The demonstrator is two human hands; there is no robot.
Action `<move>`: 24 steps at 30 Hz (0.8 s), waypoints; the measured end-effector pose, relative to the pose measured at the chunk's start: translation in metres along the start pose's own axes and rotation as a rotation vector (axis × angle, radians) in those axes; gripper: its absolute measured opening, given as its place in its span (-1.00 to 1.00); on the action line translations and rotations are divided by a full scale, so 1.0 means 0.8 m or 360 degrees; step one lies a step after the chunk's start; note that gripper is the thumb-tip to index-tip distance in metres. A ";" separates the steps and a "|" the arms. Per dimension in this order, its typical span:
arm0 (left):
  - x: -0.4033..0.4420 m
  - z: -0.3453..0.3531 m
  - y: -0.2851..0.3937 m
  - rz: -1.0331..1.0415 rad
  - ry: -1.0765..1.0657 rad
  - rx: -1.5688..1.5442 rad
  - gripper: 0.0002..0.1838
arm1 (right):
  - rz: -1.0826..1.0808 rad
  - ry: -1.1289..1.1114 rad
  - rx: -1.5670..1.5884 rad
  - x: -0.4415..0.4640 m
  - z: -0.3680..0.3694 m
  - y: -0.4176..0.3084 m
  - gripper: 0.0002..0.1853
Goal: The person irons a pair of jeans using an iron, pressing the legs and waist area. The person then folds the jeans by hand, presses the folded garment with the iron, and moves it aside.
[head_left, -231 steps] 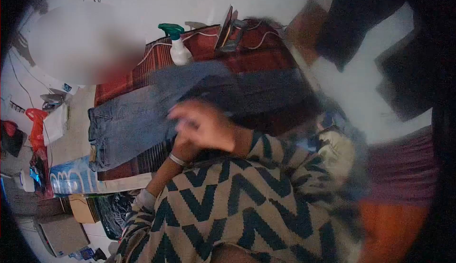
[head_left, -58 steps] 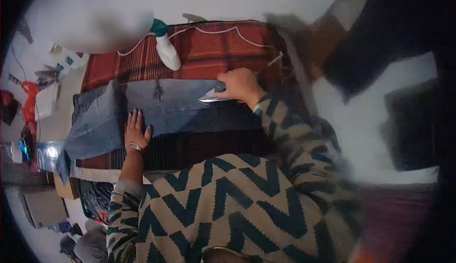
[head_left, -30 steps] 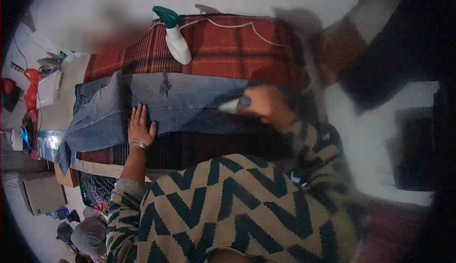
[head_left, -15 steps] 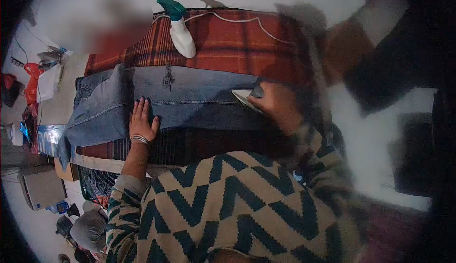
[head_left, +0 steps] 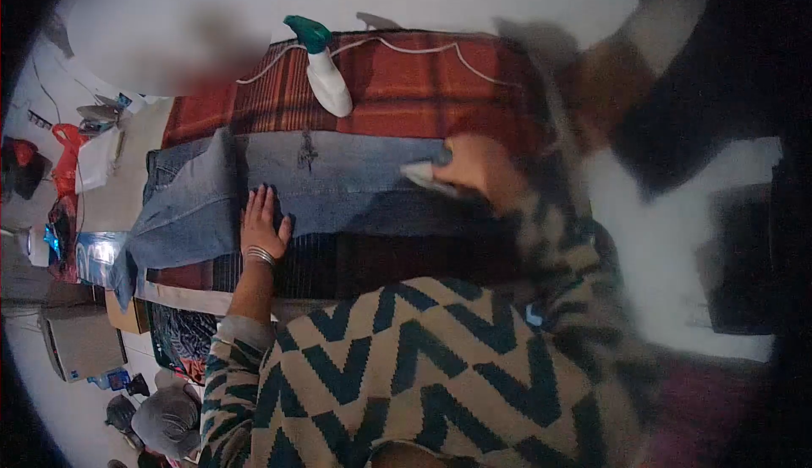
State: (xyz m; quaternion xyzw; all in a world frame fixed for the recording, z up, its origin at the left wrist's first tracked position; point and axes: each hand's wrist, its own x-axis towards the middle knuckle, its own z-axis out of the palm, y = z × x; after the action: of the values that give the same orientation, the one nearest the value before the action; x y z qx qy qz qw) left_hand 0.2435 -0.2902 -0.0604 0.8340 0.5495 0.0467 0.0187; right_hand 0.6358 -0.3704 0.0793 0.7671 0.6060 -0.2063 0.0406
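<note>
Blue jeans lie lengthwise over a red plaid cloth, with one leg on top and a frayed patch near its upper edge. My left hand, with bangles at the wrist, rests flat on the lower edge of the denim, fingers spread. Toward the right end of the leg, my right hand is wrapped round the handle of an iron, whose pale tip points left on the denim; motion blurs both slightly. A white spray bottle with a green head leans beyond the jeans.
A white cord runs across the far part of the cloth. At the left are a red bag and a white packet. Below the table's left end stand a grey box, a crate and a cap.
Since the oldest frame, the iron has gone from standing at the back into my right hand, and the jeans lie differently. Lately the iron has shifted slightly left; my left hand stays on the denim.
</note>
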 end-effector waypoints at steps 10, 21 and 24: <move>-0.006 0.004 -0.002 0.0127 0.0113 -0.0188 -0.25 | 0.0029 0.0428 0.0145 0.028 0.005 0.026 -0.45; -0.008 0.002 0.004 0.0093 0.0072 -0.0123 -0.23 | -0.0226 0.0789 -0.0360 0.001 0.007 0.177 -0.53; -0.011 -0.006 0.010 0.0051 0.0042 -0.0096 -0.23 | -0.0438 0.0874 -0.0346 -0.001 0.012 0.161 -0.49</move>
State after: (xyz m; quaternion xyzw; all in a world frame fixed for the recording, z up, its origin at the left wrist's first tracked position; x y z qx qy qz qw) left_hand 0.2466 -0.3018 -0.0555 0.8411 0.5345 0.0745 0.0360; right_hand 0.7546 -0.4077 0.0465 0.6961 0.7109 0.0708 -0.0710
